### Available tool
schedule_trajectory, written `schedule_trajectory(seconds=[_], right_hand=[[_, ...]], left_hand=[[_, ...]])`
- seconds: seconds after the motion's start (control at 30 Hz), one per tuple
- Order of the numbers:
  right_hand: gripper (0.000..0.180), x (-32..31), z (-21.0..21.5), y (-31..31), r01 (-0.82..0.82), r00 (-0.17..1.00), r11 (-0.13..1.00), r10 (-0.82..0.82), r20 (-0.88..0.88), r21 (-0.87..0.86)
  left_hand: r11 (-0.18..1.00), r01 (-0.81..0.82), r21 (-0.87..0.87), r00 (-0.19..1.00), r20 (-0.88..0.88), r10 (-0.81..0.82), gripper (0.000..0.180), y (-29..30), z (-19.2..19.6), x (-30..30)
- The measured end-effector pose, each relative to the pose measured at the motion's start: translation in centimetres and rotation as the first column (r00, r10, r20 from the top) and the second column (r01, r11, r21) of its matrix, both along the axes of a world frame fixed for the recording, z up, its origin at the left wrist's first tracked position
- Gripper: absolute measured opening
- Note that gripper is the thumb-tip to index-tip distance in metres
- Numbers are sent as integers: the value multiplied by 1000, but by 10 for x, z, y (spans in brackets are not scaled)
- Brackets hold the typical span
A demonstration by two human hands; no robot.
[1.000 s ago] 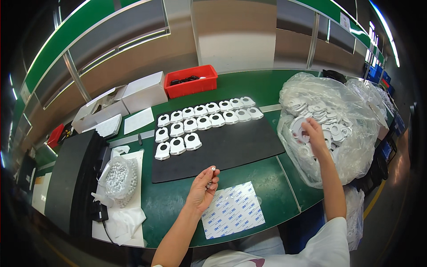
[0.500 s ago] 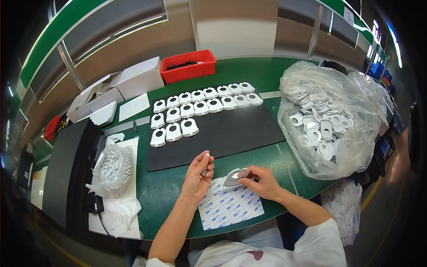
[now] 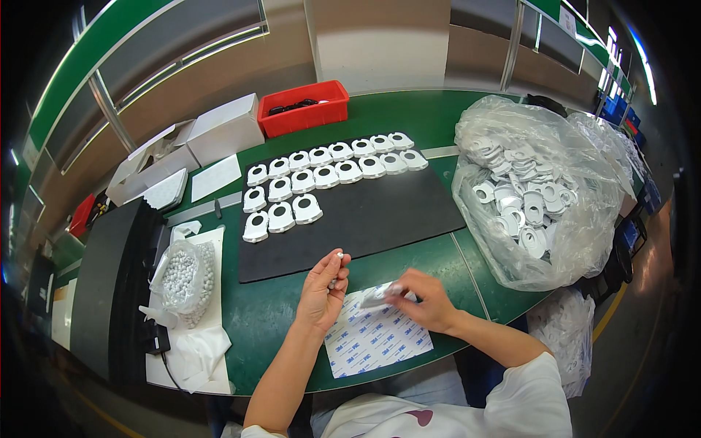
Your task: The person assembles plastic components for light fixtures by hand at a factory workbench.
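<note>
My left hand [image 3: 321,296] is closed above the near edge of the black mat [image 3: 380,204]. Its thumb and forefinger pinch a small white bead [image 3: 339,255], and more beads seem tucked under the curled fingers. In my right hand [image 3: 429,303] is a flat white plastic piece [image 3: 376,298], tilted and smeared by motion. Below it lies a white sheet with blue print [image 3: 376,343]. White plastic pieces with round holes [image 3: 307,209] stand in rows on the mat's far and left parts.
At right, a large clear bag [image 3: 540,212] holds many loose white pieces. An opened bag of white beads [image 3: 186,277] sits at left beside a stack of black mats [image 3: 109,292]. A red bin [image 3: 303,109] and white boxes [image 3: 226,130] line the back.
My right hand has turned the white piece to a flatter, blurred angle and shifted it slightly left. My left hand stays nearly in place. The whole view has moved slightly.
</note>
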State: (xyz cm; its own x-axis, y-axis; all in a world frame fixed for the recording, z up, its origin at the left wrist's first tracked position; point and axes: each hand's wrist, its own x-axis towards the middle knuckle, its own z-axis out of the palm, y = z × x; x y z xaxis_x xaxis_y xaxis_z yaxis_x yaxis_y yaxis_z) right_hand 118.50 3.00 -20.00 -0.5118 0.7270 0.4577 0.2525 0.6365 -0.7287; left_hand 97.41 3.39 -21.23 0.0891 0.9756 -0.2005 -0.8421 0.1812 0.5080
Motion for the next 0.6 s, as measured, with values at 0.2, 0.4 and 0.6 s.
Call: schedule_trajectory(seconds=[0.2, 0.4, 0.6], right_hand=[[13, -13, 29, 17, -46, 877, 869, -201, -436, -494], [17, -25, 39, 28, -125, 829, 841, -202, -521, -526], [16, -24, 40, 25, -139, 822, 840, -198, -534, -525]], left_hand=[[997, 71, 1, 997, -31, -71, 17, -6, 7, 8], [994, 106, 14, 990, -90, -104, 18, -11, 16, 14], [995, 104, 1, 984, -143, -103, 24, -14, 22, 19]])
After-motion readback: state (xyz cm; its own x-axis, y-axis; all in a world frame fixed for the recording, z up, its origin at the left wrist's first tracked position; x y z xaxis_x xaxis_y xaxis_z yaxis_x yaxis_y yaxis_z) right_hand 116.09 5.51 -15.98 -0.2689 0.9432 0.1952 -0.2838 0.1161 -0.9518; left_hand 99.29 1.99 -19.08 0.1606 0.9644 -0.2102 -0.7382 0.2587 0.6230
